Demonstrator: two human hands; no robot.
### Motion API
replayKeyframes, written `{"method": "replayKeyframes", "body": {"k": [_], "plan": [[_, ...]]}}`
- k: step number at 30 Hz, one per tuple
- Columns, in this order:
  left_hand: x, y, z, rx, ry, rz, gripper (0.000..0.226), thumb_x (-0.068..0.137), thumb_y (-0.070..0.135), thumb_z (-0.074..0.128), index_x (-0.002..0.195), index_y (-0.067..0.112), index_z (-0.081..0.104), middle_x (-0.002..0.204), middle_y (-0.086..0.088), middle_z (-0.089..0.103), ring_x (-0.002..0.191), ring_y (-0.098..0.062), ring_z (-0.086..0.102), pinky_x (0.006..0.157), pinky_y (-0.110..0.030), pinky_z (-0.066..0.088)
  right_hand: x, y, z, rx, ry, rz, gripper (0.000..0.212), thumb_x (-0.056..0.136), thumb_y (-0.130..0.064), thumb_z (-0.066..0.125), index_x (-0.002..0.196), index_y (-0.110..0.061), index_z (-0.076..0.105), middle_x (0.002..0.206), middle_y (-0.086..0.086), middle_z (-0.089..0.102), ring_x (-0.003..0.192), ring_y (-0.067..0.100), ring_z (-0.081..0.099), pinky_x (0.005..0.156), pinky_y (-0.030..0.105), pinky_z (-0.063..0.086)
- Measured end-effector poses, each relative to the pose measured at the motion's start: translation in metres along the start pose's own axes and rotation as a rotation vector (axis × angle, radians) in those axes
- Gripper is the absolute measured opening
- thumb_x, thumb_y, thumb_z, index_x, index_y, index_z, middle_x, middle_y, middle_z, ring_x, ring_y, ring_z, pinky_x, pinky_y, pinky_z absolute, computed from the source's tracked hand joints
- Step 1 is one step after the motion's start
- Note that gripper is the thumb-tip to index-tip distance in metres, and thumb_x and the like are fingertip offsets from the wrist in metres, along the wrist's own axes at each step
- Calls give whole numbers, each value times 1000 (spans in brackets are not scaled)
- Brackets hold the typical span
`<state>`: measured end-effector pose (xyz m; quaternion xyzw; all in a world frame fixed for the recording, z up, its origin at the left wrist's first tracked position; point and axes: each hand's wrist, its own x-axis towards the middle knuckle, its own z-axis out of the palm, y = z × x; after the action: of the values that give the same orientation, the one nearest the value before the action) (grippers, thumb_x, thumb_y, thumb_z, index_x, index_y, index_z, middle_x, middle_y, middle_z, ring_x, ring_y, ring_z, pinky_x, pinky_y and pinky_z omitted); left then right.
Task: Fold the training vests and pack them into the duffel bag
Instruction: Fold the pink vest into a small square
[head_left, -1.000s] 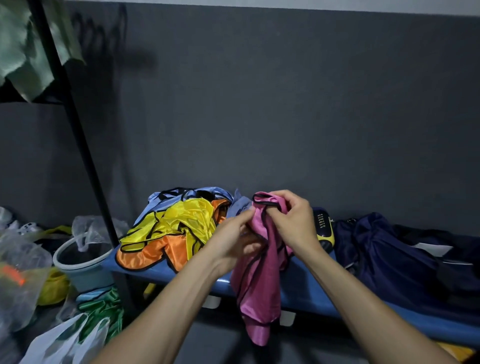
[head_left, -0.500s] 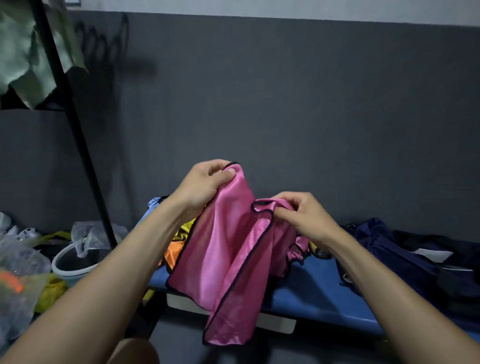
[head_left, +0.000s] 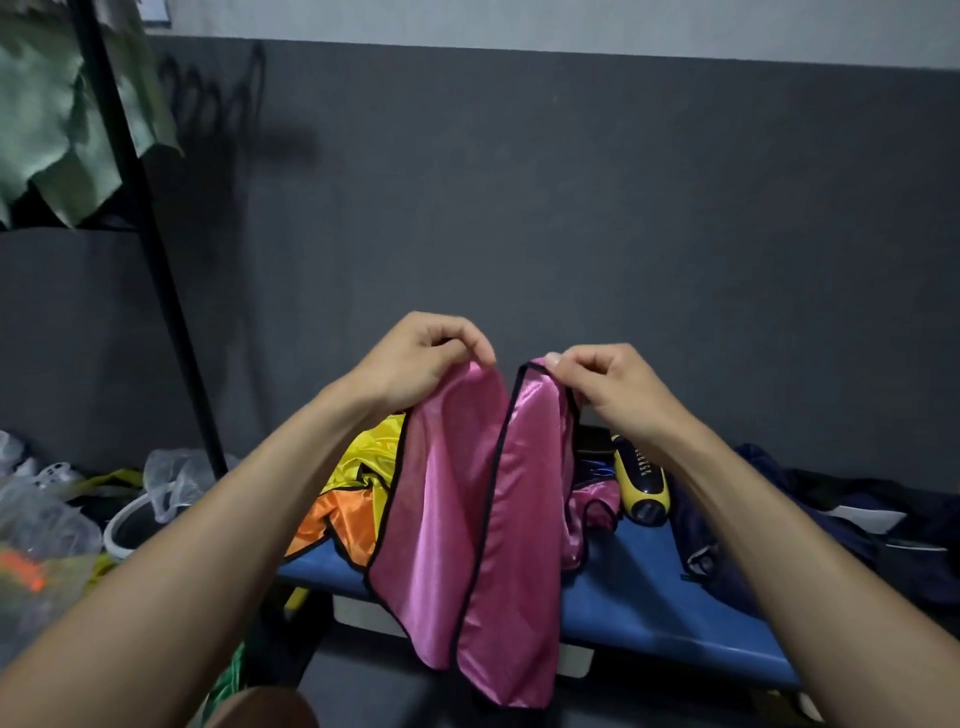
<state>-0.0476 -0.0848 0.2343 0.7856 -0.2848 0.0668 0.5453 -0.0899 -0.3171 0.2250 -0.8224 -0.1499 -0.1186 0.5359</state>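
Since 0.5 s ago both my hands rose and drew level, pink vest (head_left: 467, 525) now hanging open | left hand (head_left: 415, 358) pinches its top edge; right hand (head_left: 602, 384) pinches the black-trimmed edge | vest held above blue bench (head_left: 649, 608); yellow and orange vests (head_left: 358, 493) heaped behind; navy duffel bag (head_left: 810, 525) at right

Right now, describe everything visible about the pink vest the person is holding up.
The pink vest is shiny, satin-like fabric with finer mesh texture in places, edged all round in thin black binding. It hangs unfolded in the air in front of the blue bench, draping in two long panels with a narrow gap between them at the top. The left hand pinches the top of the left panel; the right hand pinches the bound top corner of the right panel. A bunched part trails behind towards the bench.
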Motion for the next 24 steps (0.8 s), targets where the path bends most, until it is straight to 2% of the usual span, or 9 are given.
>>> {"method": "replayKeyframes", "body": {"k": [3,6,8,11,13,15,18,21,24], "plan": [[-1,1,1,61,-49,-53,32,98,4,50,93,18,79,81,-4,73,72,-21,55,67,-32,43,6,-13,-3,64,-38,57,55,101,-39,61,91,15,63,83,14,55,78,24,46,77,38,37],[-4,5,6,24,-132,-17,16,99,29,66,106,20,77,104,2,77,96,-16,70,90,-33,52,12,-23,-4,131,-72,134,40,101,-38,60,99,-1,76,90,14,67,82,23,57,80,35,43],[-5,8,11,34,-159,21,22,95,38,71,99,17,75,89,8,74,80,-11,67,76,-24,51,14,-25,-1,135,-126,157,40,102,-38,58,104,-1,76,95,15,69,85,25,58,81,36,45],[-4,10,15,80,-120,43,30,98,33,69,78,10,66,61,12,53,54,-4,43,52,-16,33,13,-19,2,166,-168,146,40,102,-36,60,111,2,70,94,13,68,83,23,60,77,35,46],[-3,12,13,89,-90,35,36,101,33,64,77,5,64,61,5,49,50,-4,38,47,-17,29,8,-16,1,100,-140,85,28,95,-31,71,116,-12,69,95,6,72,83,16,68,75,29,52],[-2,13,10,87,-78,26,37,102,33,62,81,2,65,65,-1,52,51,-6,40,45,-18,30,3,-10,1,-143,-50,-42,30,88,-25,80,116,-26,67,95,1,74,82,14,71,76,28,56],[-1,11,9,98,-65,13,40,101,34,62,81,-1,63,67,-4,53,57,-13,44,49,-25,31,1,-1,5,-391,154,-245,18,89,-16,73,105,-24,70,89,-6,72,76,11,67,76,33,56],[-1,10,6,79,-71,11,40,101,34,63,81,0,65,68,-4,56,62,-15,47,54,-27,34,4,0,-1,-185,55,-236,8,98,-13,67,102,-14,73,92,-3,77,85,13,73,82,33,59],[-1,11,0,63,-119,29,31,100,33,65,84,7,71,70,5,61,64,-7,51,57,-20,39,2,-8,-9,19,-59,-121,14,102,-14,61,93,-9,71,75,-6,70,66,5,62,64,20,51]]}}
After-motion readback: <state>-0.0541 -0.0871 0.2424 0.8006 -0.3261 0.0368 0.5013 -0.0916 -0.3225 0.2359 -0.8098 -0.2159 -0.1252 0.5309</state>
